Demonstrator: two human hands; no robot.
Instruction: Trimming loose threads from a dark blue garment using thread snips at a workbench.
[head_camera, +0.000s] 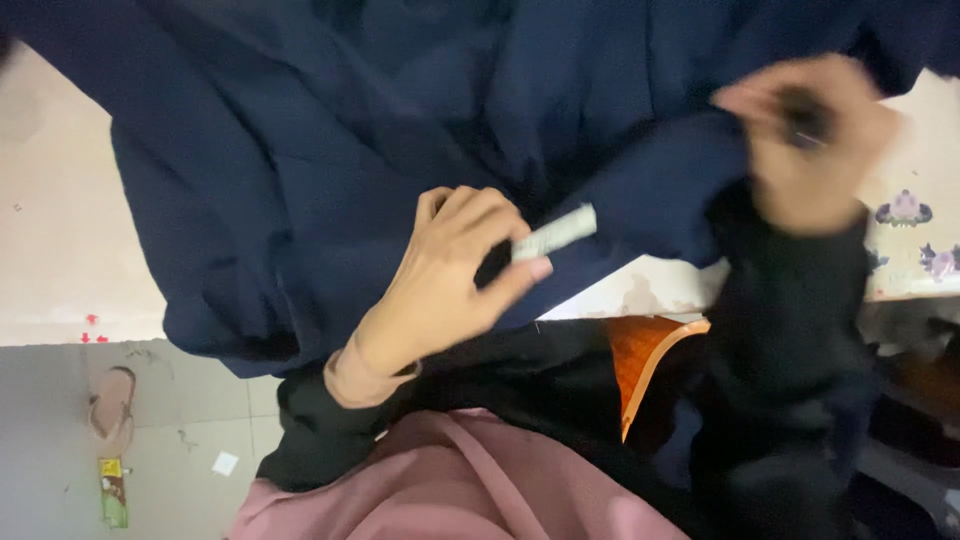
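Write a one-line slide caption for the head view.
Left hand pinches a small white tag on dark navy fabric while the blurred right hand bunches it.

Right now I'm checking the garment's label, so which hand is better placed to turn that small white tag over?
Probably the left hand: its fingertips already pinch the white tag on the navy garment. The right hand is off to the side, gripping bunched fabric and a small dark object.

Small white rectangular label (556, 233), centre of the scene, pinched at its near end by the left hand (440, 285) against navy cloth (300, 150). Yellow-green wrapper (113, 492), flat on the floor, near left.
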